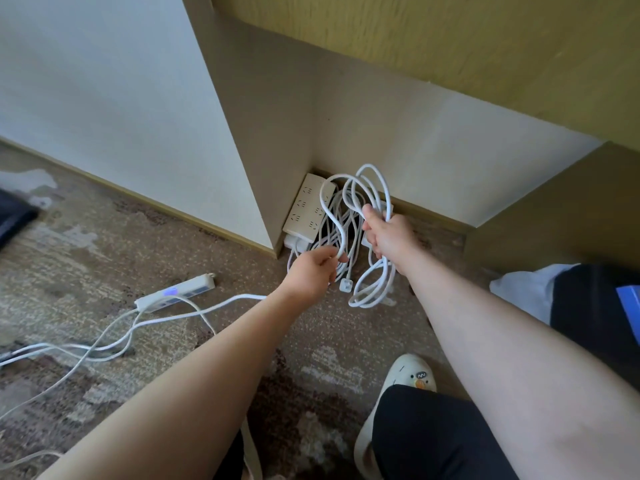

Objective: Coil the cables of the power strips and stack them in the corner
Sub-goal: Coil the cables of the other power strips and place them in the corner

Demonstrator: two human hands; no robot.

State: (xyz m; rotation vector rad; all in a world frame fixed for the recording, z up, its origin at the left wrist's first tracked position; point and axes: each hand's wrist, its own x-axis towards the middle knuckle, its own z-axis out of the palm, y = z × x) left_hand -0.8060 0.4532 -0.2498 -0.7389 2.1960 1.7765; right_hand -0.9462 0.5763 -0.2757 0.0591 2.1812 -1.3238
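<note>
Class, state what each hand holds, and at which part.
Right hand grips the white cable coil around its gathered middle; left hand pinches the free loop leading off that coil.

Both arms reach forward and down, each hand closed on white cable.

The right hand (386, 237) is a fist, back of the hand up, fingers wrapped round a bundle of cable loops (372, 237) that stick out above and hang below it. The left hand (313, 273), lower and just beside it, pinches a single strand between thumb and fingertips. Both forearms are bare and nearly straight, and they angle in toward each other.
</note>
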